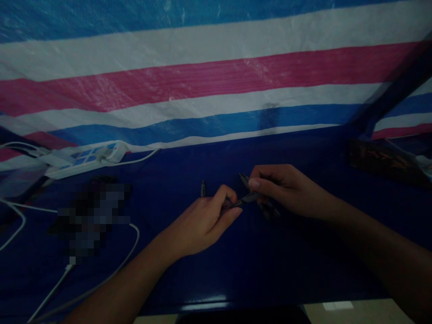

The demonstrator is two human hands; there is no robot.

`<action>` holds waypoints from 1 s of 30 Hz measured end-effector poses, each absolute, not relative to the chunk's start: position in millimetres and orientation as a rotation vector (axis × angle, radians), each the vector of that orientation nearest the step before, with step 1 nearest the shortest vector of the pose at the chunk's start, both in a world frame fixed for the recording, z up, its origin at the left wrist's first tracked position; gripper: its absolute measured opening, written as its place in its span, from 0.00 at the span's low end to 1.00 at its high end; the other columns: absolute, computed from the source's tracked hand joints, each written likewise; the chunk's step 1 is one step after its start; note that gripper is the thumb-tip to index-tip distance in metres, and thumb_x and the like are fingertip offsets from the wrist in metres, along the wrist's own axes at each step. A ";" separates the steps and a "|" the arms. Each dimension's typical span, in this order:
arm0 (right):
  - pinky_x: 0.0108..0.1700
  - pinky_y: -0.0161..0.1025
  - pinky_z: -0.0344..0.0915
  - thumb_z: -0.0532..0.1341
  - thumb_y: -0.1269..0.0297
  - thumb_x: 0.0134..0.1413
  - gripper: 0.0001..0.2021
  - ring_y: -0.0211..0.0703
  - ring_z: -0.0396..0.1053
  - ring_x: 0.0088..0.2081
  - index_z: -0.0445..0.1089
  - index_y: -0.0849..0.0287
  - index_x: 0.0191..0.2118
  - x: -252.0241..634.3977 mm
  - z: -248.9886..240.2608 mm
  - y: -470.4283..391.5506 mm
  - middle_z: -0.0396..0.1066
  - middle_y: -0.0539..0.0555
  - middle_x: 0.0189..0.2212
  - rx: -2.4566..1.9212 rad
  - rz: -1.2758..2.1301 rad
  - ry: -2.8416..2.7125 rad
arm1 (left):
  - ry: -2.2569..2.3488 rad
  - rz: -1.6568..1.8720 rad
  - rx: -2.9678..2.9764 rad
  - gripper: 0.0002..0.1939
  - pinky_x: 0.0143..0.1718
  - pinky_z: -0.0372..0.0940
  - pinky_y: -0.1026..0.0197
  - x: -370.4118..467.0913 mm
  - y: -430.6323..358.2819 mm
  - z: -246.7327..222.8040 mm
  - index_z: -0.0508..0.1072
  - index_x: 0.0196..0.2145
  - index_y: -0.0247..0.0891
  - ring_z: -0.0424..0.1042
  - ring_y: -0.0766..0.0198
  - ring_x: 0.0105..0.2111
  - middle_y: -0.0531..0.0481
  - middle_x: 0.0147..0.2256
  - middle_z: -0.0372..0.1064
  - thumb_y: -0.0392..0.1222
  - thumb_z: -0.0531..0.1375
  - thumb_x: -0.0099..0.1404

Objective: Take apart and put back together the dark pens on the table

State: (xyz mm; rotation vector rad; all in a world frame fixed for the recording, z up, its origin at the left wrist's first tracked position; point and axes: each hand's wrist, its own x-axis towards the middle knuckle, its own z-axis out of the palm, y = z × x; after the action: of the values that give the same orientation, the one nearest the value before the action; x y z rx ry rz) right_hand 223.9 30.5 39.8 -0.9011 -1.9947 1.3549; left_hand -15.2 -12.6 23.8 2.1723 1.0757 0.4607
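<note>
Over the dark blue table (256, 270), my two hands meet on a slim dark pen (247, 198). My left hand (205, 220) is closed, pinching its left end between thumb and fingers. At the other end, my right hand (283, 186) grips the pen, its fingers curled. Another dark pen-like piece (203, 188) lies just behind my left hand. The tip of a further dark piece (243, 179) shows beside my right fingertips, and dark pen parts (269, 209) lie beneath that hand, partly covered.
A white power strip (87, 157) with plugs and cables lies at the back left. In front of it is a pixelated dark object (97, 211) with a white cable (54, 288). A dark patterned item (384, 159) sits at the right. Striped sheeting (202, 81) hangs behind the table.
</note>
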 end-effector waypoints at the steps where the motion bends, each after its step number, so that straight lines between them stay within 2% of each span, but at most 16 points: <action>1: 0.28 0.34 0.58 0.61 0.49 0.67 0.19 0.35 0.62 0.25 0.70 0.59 0.31 223.4 37.8 31.8 0.66 0.47 0.23 -0.935 1.318 -1.995 | 1.097 0.453 2.221 0.06 0.26 0.56 0.62 -15.4 -11.3 22.9 0.61 0.44 0.42 0.66 0.66 0.23 0.59 0.26 0.64 0.45 0.49 0.79; 3: 0.29 0.35 0.59 0.64 0.50 0.66 0.17 0.36 0.64 0.26 0.72 0.59 0.32 223.1 35.1 33.8 0.68 0.48 0.24 -0.957 1.264 -2.016 | 1.130 0.440 2.300 0.06 0.26 0.58 0.62 -15.7 -9.6 21.5 0.62 0.44 0.42 0.69 0.65 0.24 0.57 0.28 0.67 0.44 0.48 0.79; 6: 0.38 0.38 0.67 0.70 0.56 0.59 0.11 0.41 0.72 0.35 0.74 0.58 0.38 223.8 34.3 34.7 0.75 0.51 0.32 -0.896 1.201 -2.007 | 1.182 0.429 2.376 0.08 0.28 0.60 0.60 -16.2 -8.6 19.9 0.63 0.44 0.41 0.73 0.62 0.26 0.55 0.29 0.69 0.44 0.46 0.80; 9: 0.44 0.40 0.70 0.73 0.59 0.54 0.17 0.46 0.76 0.44 0.74 0.56 0.47 224.4 34.6 34.1 0.78 0.53 0.41 -0.891 1.146 -2.024 | 1.229 0.459 2.405 0.09 0.28 0.61 0.61 -16.6 -7.7 18.4 0.63 0.45 0.41 0.74 0.62 0.26 0.55 0.30 0.70 0.43 0.46 0.80; 12: 0.38 0.38 0.69 0.68 0.55 0.61 0.15 0.44 0.76 0.39 0.74 0.56 0.49 223.7 33.5 33.6 0.78 0.53 0.39 -0.971 1.110 -2.073 | 1.253 0.487 2.435 0.08 0.28 0.63 0.61 -16.4 -6.7 17.0 0.63 0.46 0.41 0.76 0.62 0.28 0.54 0.32 0.73 0.43 0.47 0.80; 14: 0.37 0.37 0.68 0.67 0.59 0.63 0.11 0.42 0.75 0.37 0.74 0.57 0.47 223.1 32.9 33.6 0.78 0.52 0.38 -0.981 1.080 -2.099 | 1.291 0.456 2.461 0.09 0.27 0.63 0.61 -16.2 -6.2 16.3 0.64 0.46 0.41 0.76 0.61 0.26 0.54 0.31 0.73 0.43 0.47 0.80; 16: 0.39 0.37 0.69 0.70 0.62 0.58 0.13 0.43 0.76 0.40 0.73 0.57 0.48 222.7 33.2 33.7 0.78 0.52 0.40 -0.947 1.056 -2.108 | 1.338 0.417 2.477 0.09 0.26 0.63 0.61 -16.3 -6.0 16.0 0.64 0.46 0.41 0.76 0.61 0.25 0.54 0.31 0.73 0.44 0.47 0.81; 18: 0.41 0.37 0.70 0.71 0.62 0.56 0.19 0.45 0.76 0.44 0.72 0.57 0.51 222.4 33.8 33.9 0.78 0.54 0.44 -0.941 1.055 -2.105 | 1.362 0.408 2.469 0.09 0.27 0.64 0.60 -16.5 -6.0 15.8 0.64 0.46 0.40 0.77 0.60 0.26 0.53 0.31 0.74 0.44 0.46 0.81; 20: 0.42 0.39 0.70 0.68 0.58 0.61 0.17 0.47 0.77 0.44 0.72 0.56 0.52 222.0 33.3 34.3 0.79 0.54 0.44 -0.986 1.038 -2.116 | 1.362 0.415 2.451 0.09 0.28 0.65 0.60 -16.7 -6.1 15.6 0.64 0.47 0.41 0.78 0.59 0.28 0.52 0.32 0.74 0.44 0.47 0.81; 22: 0.44 0.41 0.70 0.65 0.60 0.65 0.11 0.47 0.78 0.44 0.73 0.56 0.50 221.5 31.7 34.9 0.80 0.54 0.43 -1.013 0.989 -2.148 | 1.366 0.418 2.445 0.09 0.28 0.65 0.60 -16.4 -5.9 15.0 0.64 0.47 0.41 0.77 0.59 0.28 0.53 0.32 0.74 0.44 0.47 0.81; 24: 0.47 0.41 0.69 0.65 0.65 0.63 0.10 0.47 0.78 0.45 0.73 0.56 0.49 220.9 30.1 35.4 0.80 0.54 0.43 -0.984 0.935 -2.181 | 1.371 0.405 2.442 0.09 0.27 0.64 0.60 -15.7 -5.3 14.4 0.64 0.47 0.40 0.77 0.60 0.26 0.53 0.31 0.74 0.44 0.47 0.81; 26: 0.48 0.41 0.69 0.69 0.67 0.58 0.15 0.47 0.77 0.47 0.72 0.56 0.51 220.5 29.8 35.5 0.79 0.54 0.46 -0.950 0.912 -2.179 | 1.368 0.400 2.432 0.09 0.27 0.64 0.60 -14.8 -4.6 14.0 0.64 0.46 0.40 0.77 0.60 0.26 0.53 0.31 0.74 0.44 0.47 0.81; 28: 0.44 0.40 0.69 0.69 0.62 0.60 0.17 0.46 0.78 0.44 0.71 0.57 0.53 220.6 30.4 35.6 0.79 0.55 0.44 -0.976 0.918 -2.149 | 1.362 0.410 2.420 0.09 0.28 0.65 0.60 -14.1 -4.3 13.8 0.64 0.46 0.40 0.77 0.59 0.27 0.53 0.31 0.74 0.43 0.47 0.80; 30: 0.40 0.39 0.69 0.66 0.58 0.65 0.14 0.45 0.78 0.40 0.71 0.58 0.52 221.0 30.9 36.0 0.80 0.54 0.41 -1.028 0.950 -2.128 | 1.359 0.426 2.418 0.09 0.27 0.64 0.60 -14.2 -4.5 13.7 0.64 0.46 0.40 0.77 0.60 0.27 0.53 0.31 0.73 0.43 0.47 0.80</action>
State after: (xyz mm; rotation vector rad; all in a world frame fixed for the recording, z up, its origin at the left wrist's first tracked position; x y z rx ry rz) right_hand 221.0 36.0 30.9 -1.0285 -2.1282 0.9501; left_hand -14.2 -4.5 13.7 2.4179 1.3595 0.4257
